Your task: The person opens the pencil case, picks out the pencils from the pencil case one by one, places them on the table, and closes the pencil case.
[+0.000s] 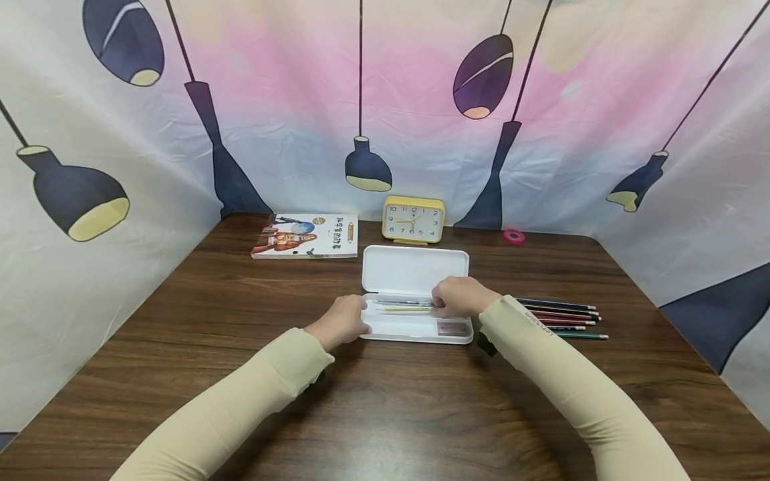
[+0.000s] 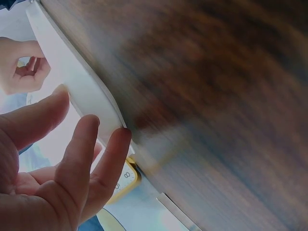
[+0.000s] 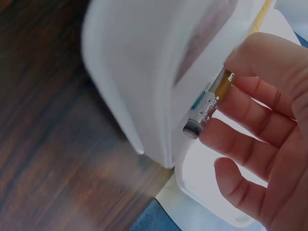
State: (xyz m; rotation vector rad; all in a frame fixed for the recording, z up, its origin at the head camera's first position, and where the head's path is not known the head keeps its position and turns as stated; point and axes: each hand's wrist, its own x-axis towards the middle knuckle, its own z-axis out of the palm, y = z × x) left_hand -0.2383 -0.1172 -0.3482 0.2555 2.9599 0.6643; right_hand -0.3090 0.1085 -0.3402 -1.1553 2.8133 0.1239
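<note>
A white pencil case [image 1: 400, 326] lies on the table with its lid [image 1: 415, 268] raised at the back. My left hand [image 1: 341, 322] holds the left end of the case, thumb at the rim and fingers [image 2: 86, 139] along the side wall. With thumb and fingers my right hand [image 1: 460, 296] pinches a yellow pencil [image 3: 224, 86] near its eraser end, over the case's right part. The pencil points left, low in the case. Behind it lies a clear pen [image 1: 397, 302]. A brownish rectangular item [image 1: 453, 329] sits in the front right compartment.
Several pencils [image 1: 565, 321] lie on the table right of the case, partly behind my right forearm. At the back are a book [image 1: 307, 237], a yellow alarm clock [image 1: 413, 220] and a pink ring-shaped item [image 1: 514, 236]. A printed cloth [image 1: 289, 120] hangs behind the table.
</note>
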